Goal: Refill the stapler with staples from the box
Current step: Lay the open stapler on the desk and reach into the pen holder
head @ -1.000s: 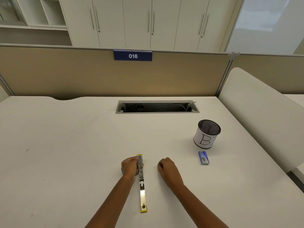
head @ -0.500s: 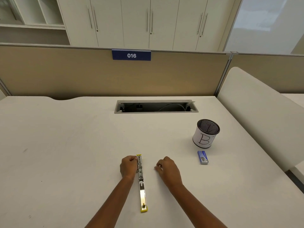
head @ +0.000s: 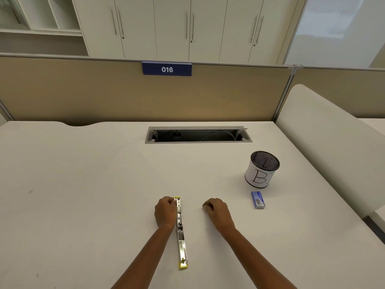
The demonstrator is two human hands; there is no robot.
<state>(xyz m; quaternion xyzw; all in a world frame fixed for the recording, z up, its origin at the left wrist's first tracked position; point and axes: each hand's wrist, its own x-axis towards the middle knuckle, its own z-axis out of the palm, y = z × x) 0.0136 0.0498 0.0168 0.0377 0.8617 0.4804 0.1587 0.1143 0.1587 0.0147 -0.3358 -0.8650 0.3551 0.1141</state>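
A yellow and metal stapler [head: 181, 236] lies unfolded flat on the white desk [head: 83, 184], running toward me. My left hand [head: 165, 211] is closed on its far half, fingers at the metal channel. My right hand [head: 217, 211] rests on the desk to the stapler's right, fingers curled; whether it pinches anything is too small to tell. A small blue staple box [head: 258, 199] lies further right, apart from both hands.
A black mesh pen cup [head: 263, 169] wrapped in white paper marked "B" stands behind the staple box. An open cable tray [head: 198, 134] is cut into the desk at the back. A beige partition and a white side panel [head: 325, 147] bound the desk.
My right hand has drifted slightly right, away from the stapler, and its fingers curled tighter. My left hand and the stapler stay in place.
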